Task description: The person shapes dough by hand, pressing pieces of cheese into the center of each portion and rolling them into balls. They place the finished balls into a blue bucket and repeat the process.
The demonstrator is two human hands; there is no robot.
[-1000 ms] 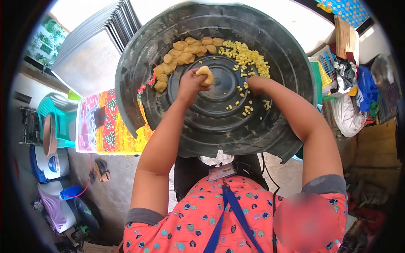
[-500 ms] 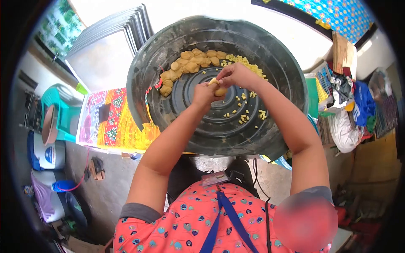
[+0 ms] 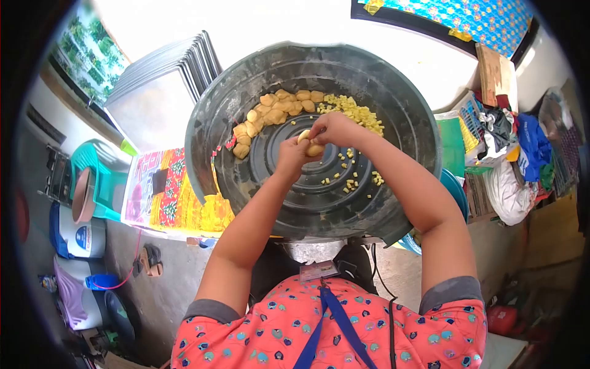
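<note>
Over the middle of a large dark round basin [image 3: 307, 224], my left hand [image 3: 291, 155] is closed around a piece of yellowish-brown dough [image 3: 314, 149]. My right hand [image 3: 335, 130] meets it from the right, its fingers pinched at the dough's top edge; whatever is between those fingertips is too small to make out. Several lumps of dough [image 3: 276, 109] lie in a curve along the basin's back left. Small pale yellow cubes [image 3: 354, 112] are heaped at the back right, and loose cubes [image 3: 351, 184] are scattered right of my hands.
A patterned cloth [image 3: 174, 190] covers the table left of the basin. Behind it stand stacked metal trays [image 3: 153, 92]. Left of the table is a green plastic chair [image 3: 101, 178]. To the right are a blue tub [image 3: 453, 192] and piled bags [image 3: 510, 190].
The view has shifted, so the basin appears lower. Both hands remain together over the basin, with the dough still in my left hand and the right fingers still at its top.
</note>
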